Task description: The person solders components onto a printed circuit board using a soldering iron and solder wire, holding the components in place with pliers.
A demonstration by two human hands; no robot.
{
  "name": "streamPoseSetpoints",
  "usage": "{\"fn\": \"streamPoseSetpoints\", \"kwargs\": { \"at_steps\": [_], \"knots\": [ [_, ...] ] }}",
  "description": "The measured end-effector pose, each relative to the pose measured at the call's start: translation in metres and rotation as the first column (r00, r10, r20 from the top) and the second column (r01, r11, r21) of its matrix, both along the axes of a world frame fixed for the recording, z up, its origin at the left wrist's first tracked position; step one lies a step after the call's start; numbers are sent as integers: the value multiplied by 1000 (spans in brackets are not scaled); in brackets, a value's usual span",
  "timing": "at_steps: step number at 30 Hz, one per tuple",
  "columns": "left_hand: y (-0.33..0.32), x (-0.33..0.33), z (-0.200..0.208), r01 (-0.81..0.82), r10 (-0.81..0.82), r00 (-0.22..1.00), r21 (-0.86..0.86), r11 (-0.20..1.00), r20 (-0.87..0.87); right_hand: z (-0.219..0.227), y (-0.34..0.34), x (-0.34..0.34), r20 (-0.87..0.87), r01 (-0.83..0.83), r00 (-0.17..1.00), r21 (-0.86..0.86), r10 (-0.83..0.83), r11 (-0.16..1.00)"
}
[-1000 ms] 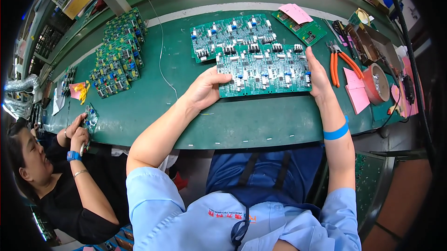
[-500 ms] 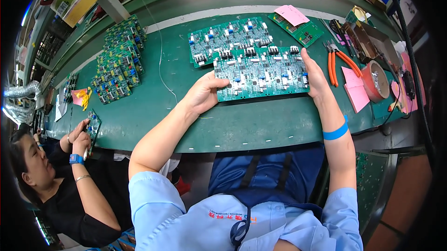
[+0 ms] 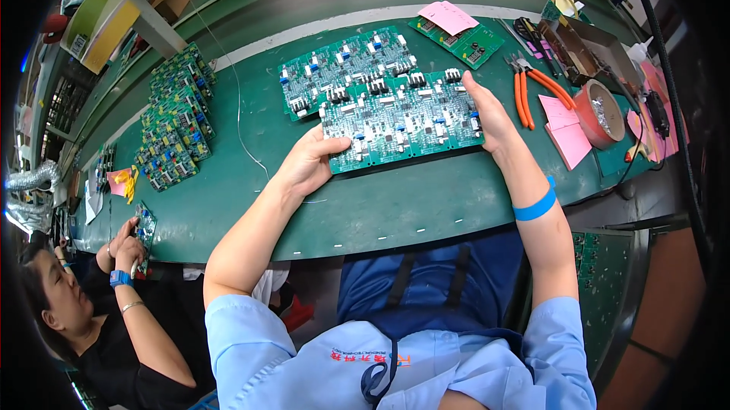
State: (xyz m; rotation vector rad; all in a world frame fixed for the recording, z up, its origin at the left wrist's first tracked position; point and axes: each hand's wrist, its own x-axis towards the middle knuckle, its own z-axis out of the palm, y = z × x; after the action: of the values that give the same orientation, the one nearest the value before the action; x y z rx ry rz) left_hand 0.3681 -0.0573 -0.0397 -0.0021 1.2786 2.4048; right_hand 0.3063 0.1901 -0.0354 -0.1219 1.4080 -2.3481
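Note:
Between my two hands I hold a populated green circuit board panel [image 3: 403,123] above the bench. My left hand [image 3: 308,158] grips its left end, thumb on top and the other fingers underneath. At the right end, my right hand [image 3: 490,117] is closed along the edge, with its thumb pointing up along the side. Black connectors and white and blue parts cover the panel. Just behind it lies a similar circuit board panel [image 3: 346,60], partly covered by the one I hold.
Overlapping circuit boards [image 3: 173,117] lie at the left. Bare green boards [image 3: 464,44] sit far right under pink papers [image 3: 449,18]. Orange-handled pliers [image 3: 525,94], a round pink container [image 3: 599,113] and a cardboard box [image 3: 582,49] are at the right. A co-worker [image 3: 125,296] handles a board at left.
My view has shifted, so the bench and its contents appear further left. My hands keep the same hold on the panel, which looks slightly more tilted.

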Motion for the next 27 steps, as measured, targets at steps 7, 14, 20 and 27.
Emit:
{"fn": "streamPoseSetpoints", "kwargs": {
  "at_steps": [7, 14, 20, 27],
  "knots": [
    [2, 1, 2, -17, 18, 999, -36, 999, 35, 2, 1, 2, -7, 14, 1000, 12, -13, 1000],
    [2, 3, 3, -50, 53, 997, -62, 997, 49, 0, 3, 0, 5, -31, 999, -13, 31, 999],
    [1, 1, 2, -25, 27, 999, -50, 998, 43, 1, 2, 0, -5, -23, 1000, 5, 23, 1000],
    [3, 1, 3, -51, 51, 996, -3, 999, 73, 2, 0, 1, -12, -20, 1000, 2, 20, 1000]
  ]
}}
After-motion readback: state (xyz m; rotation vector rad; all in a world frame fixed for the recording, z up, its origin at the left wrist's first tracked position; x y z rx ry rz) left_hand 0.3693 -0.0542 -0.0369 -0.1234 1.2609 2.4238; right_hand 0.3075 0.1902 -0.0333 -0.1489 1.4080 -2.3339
